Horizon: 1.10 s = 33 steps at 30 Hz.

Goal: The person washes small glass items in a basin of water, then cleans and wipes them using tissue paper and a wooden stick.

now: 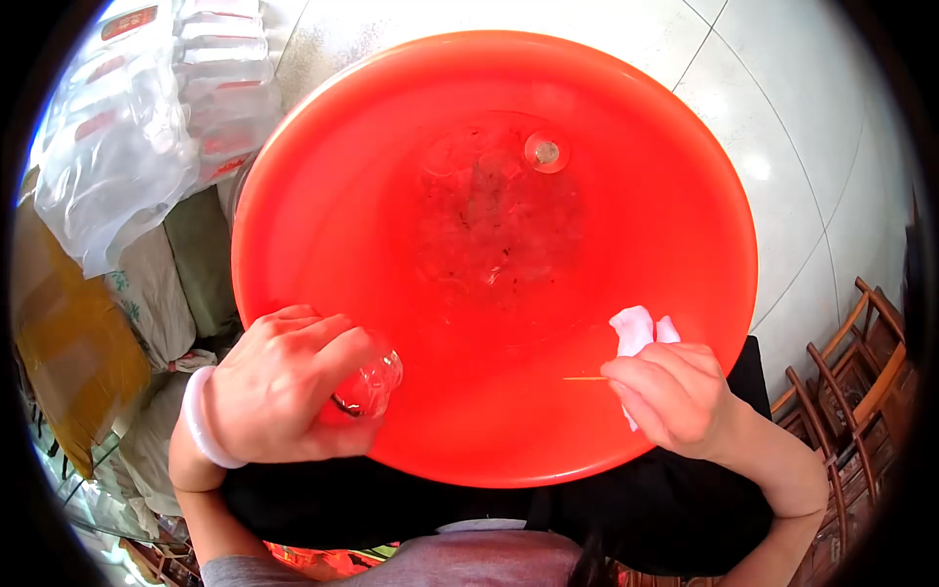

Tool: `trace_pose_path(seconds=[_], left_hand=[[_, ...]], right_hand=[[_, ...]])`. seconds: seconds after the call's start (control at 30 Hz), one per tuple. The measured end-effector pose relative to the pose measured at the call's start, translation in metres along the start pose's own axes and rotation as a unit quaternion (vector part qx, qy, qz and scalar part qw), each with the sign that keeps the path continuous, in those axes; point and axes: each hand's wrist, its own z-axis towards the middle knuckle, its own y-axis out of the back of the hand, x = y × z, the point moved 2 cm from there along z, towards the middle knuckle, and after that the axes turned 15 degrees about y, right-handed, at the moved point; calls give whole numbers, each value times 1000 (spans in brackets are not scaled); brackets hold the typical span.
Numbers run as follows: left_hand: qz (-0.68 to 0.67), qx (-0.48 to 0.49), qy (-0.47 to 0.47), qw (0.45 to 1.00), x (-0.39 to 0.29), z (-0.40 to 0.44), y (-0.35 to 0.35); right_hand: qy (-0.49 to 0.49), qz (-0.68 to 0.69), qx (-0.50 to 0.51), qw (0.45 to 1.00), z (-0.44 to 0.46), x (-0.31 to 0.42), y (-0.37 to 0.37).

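Note:
A big red plastic basin (323, 205) fills the middle of the view, with a shallow layer of water and dark specks at its bottom. Over its near left rim, my left hand (293, 386) is closed around a small clear glass-like object (377, 383); my fingers hide most of it, and a dark edge shows near the thumb. At the near right rim, my right hand (675, 396) pinches a thin toothpick (584, 379) that points left. A crumpled white cloth or tissue (634, 330) is bunched in the same hand.
Clear plastic packaging (137, 127) is piled at the upper left, above a yellow-brown wrapped box (68, 342) and some bags. Brown wooden chairs (851, 391) stand at the right on the pale tiled floor (773, 127). The basin's drain plug (546, 152) sits at the far side.

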Motion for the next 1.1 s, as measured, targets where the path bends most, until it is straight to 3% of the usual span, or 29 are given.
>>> trace_pose_path(seconds=[0.2,0.23,0.33,0.37,0.47,0.5,0.53,0.6,0.63,0.7,0.8,0.83,0.9,0.93,1.0,1.03,1.1], left_hand=[[-151,-16,-77,985,0,-5,19],[-133,-50,-94,985,-3,-5,20],[-142,-34,-110,983,-5,-12,26],[-210,-35,-143,966,-5,-10,22],[-317,7,-71,946,0,-4,6],[-83,-51,-55,994,0,10,0],[197,-179,-36,963,0,16,-23],[145,-69,18,987,12,18,-30],[146,-69,11,987,13,19,-26],[-27,-110,-32,993,7,13,-8],[-146,-93,-42,984,1,6,8],[-143,-94,-43,984,0,9,5],[-179,-3,30,983,4,25,-20],[190,-97,43,976,3,29,-45],[224,-169,-90,956,10,37,-59],[228,-171,-99,953,8,36,-53],[7,-114,-21,993,-12,23,-20]], right_hand=[[7,-8,-17,1000,4,-2,-3],[7,-8,-16,1000,4,-2,-4],[-1,3,-23,1000,5,-3,-6],[-1,0,-13,1000,5,-3,-6],[6,-15,-12,1000,10,-2,-1],[12,-28,-20,999,12,-2,1],[12,-29,-20,999,13,-2,3],[17,-42,-25,999,12,-2,9],[11,-46,-26,999,10,-4,12],[24,-64,-31,997,7,-5,16],[42,-63,-34,997,1,-6,13],[43,-64,-36,996,0,-8,12],[68,-79,-59,993,-2,-10,11],[67,-84,-60,992,-4,-10,11],[90,-88,-88,988,-6,-12,12],[99,-104,-93,985,-8,-12,12],[106,-103,-112,983,-8,-12,11]])
